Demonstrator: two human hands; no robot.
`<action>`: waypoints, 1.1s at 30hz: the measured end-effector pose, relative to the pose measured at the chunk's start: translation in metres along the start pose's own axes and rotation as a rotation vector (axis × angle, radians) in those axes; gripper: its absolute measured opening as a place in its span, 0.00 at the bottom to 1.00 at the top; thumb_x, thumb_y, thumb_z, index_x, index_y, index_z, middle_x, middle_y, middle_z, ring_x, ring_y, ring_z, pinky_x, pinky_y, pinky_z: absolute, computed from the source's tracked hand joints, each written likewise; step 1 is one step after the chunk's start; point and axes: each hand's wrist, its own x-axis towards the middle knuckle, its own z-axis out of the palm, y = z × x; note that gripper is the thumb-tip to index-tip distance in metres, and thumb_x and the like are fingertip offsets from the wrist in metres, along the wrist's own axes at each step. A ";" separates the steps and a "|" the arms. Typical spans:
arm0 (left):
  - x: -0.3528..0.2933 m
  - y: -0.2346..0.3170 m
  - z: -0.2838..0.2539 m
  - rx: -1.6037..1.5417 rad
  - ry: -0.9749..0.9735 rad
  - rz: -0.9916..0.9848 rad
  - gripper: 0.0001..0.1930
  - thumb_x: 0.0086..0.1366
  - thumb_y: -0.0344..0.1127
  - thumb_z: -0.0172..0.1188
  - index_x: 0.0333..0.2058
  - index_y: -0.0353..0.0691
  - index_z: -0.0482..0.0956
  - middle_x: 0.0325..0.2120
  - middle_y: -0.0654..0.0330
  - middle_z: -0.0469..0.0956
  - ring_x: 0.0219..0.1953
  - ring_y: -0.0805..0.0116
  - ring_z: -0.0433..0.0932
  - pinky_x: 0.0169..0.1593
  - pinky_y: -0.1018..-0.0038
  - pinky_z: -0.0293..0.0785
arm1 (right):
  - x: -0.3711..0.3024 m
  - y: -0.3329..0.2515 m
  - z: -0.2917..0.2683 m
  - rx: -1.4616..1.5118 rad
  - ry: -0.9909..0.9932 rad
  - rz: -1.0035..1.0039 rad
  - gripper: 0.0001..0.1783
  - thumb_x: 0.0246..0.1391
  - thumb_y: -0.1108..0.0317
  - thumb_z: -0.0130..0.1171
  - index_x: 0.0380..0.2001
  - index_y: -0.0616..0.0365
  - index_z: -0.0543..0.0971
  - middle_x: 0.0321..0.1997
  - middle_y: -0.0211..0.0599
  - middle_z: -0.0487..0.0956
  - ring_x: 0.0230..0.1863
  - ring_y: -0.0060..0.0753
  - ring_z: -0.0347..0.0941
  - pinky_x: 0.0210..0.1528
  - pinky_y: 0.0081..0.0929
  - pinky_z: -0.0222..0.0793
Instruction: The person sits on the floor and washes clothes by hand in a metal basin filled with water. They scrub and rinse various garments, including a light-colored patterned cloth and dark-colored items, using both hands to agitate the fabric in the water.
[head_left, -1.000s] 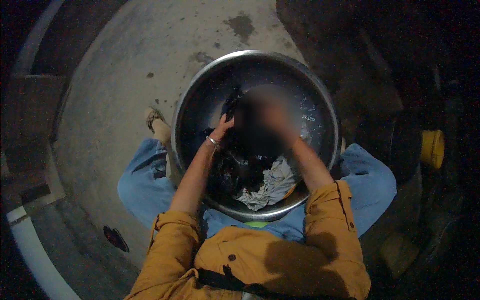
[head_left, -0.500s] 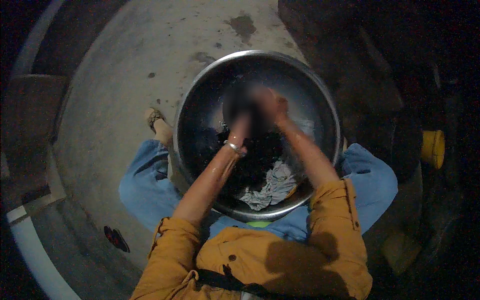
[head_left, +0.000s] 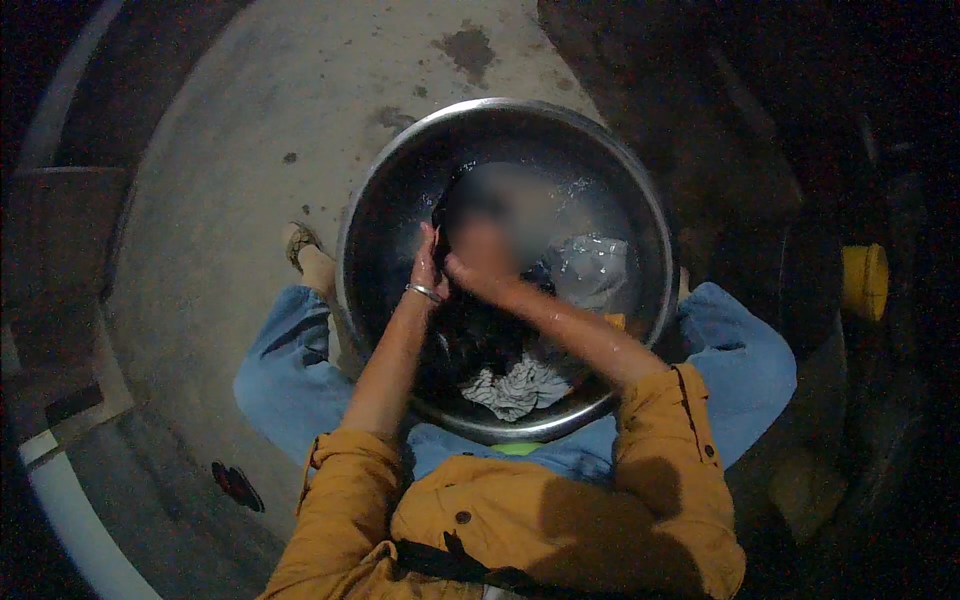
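Observation:
A wide metal basin (head_left: pixel 657 200) stands between my knees with wet cloth and a little water in it. My left hand (head_left: pixel 428 262), a silver bangle on its wrist, grips the edge of a dark wet cloth (head_left: pixel 470 335) on the basin's left side. Against it presses my right hand (head_left: pixel 480 265), closed on the same cloth; a blur hides most of its fingers. Near the basin's front wall lies a crumpled pale striped cloth (head_left: pixel 515 388). A pale, wet, sheet-like thing (head_left: pixel 592 270) rests to the right, with a small orange object (head_left: pixel 615 321) partly behind my right forearm.
My bent knees in blue jeans flank the basin. A yellow container (head_left: pixel 865 283) stands off to the right in shadow. Dark red footwear (head_left: pixel 237 486) lies on the concrete floor (head_left: pixel 230 200) at lower left. A pale ledge (head_left: pixel 80 520) runs along the left edge.
Both hands have shifted left, my right hand crossing toward the left one. The dark cloth has moved left with them, uncovering more of the pale sheet-like thing and the orange object.

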 end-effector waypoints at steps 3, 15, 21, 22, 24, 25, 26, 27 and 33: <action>0.006 -0.001 -0.023 -0.245 -0.029 -0.171 0.33 0.53 0.63 0.45 0.49 0.42 0.65 0.49 0.60 0.63 0.50 0.66 0.61 0.50 0.68 0.59 | -0.009 -0.076 -0.023 0.116 0.048 -0.233 0.08 0.38 0.63 0.56 0.16 0.55 0.75 0.31 0.38 0.72 0.33 0.40 0.67 0.28 0.37 0.65; -0.017 0.001 0.028 0.131 0.107 -0.124 0.35 0.57 0.60 0.40 0.54 0.38 0.56 0.52 0.59 0.59 0.53 0.62 0.58 0.52 0.68 0.57 | 0.037 0.080 -0.066 -0.427 0.063 0.521 0.27 0.45 0.44 0.48 0.45 0.47 0.69 0.55 0.50 0.55 0.52 0.62 0.53 0.52 0.51 0.52; -0.005 -0.010 0.010 -0.063 0.004 -0.046 0.31 0.56 0.59 0.42 0.49 0.39 0.60 0.48 0.58 0.63 0.49 0.61 0.62 0.53 0.66 0.59 | -0.001 0.075 -0.024 -0.299 -0.358 0.432 0.24 0.46 0.47 0.48 0.44 0.46 0.70 0.57 0.48 0.54 0.55 0.60 0.48 0.50 0.53 0.54; -0.001 -0.010 0.007 -0.065 -0.003 -0.032 0.30 0.56 0.59 0.42 0.48 0.39 0.62 0.46 0.58 0.64 0.48 0.62 0.63 0.52 0.67 0.59 | -0.008 0.076 -0.007 -0.160 -0.332 0.374 0.22 0.46 0.49 0.48 0.42 0.47 0.71 0.56 0.48 0.55 0.55 0.58 0.49 0.48 0.52 0.56; 0.007 -0.007 -0.011 -0.088 -0.032 -0.008 0.28 0.56 0.58 0.43 0.45 0.40 0.64 0.44 0.59 0.66 0.47 0.64 0.65 0.51 0.68 0.61 | -0.006 0.028 0.012 -0.008 0.040 0.037 0.10 0.38 0.61 0.56 0.20 0.57 0.73 0.38 0.44 0.70 0.37 0.47 0.65 0.38 0.37 0.62; 0.009 -0.005 -0.025 -0.116 -0.076 -0.002 0.27 0.56 0.58 0.44 0.44 0.41 0.66 0.43 0.60 0.67 0.46 0.65 0.65 0.50 0.68 0.62 | -0.006 -0.006 0.011 0.198 -0.051 0.029 0.09 0.37 0.63 0.56 0.19 0.57 0.73 0.36 0.43 0.70 0.36 0.46 0.65 0.37 0.38 0.62; 0.011 -0.005 -0.034 -0.132 -0.130 0.011 0.26 0.56 0.58 0.44 0.43 0.42 0.67 0.42 0.60 0.68 0.45 0.66 0.66 0.49 0.69 0.62 | -0.004 -0.039 -0.002 0.297 -0.033 -0.028 0.08 0.35 0.65 0.56 0.19 0.57 0.72 0.35 0.42 0.70 0.35 0.45 0.65 0.36 0.36 0.63; 0.011 -0.003 -0.037 -0.123 -0.195 0.032 0.25 0.56 0.58 0.44 0.42 0.42 0.68 0.41 0.61 0.69 0.44 0.67 0.67 0.49 0.69 0.63 | 0.004 -0.071 -0.028 0.268 0.016 -0.241 0.08 0.34 0.66 0.57 0.20 0.58 0.72 0.34 0.41 0.69 0.35 0.42 0.65 0.34 0.34 0.63; -0.014 -0.015 0.026 0.103 -0.085 0.108 0.22 0.58 0.53 0.44 0.44 0.44 0.68 0.45 0.64 0.68 0.46 0.68 0.66 0.49 0.71 0.63 | 0.032 0.023 -0.002 -0.329 -0.010 -0.231 0.05 0.42 0.67 0.49 0.21 0.55 0.73 0.20 0.37 0.69 0.23 0.39 0.67 0.24 0.32 0.64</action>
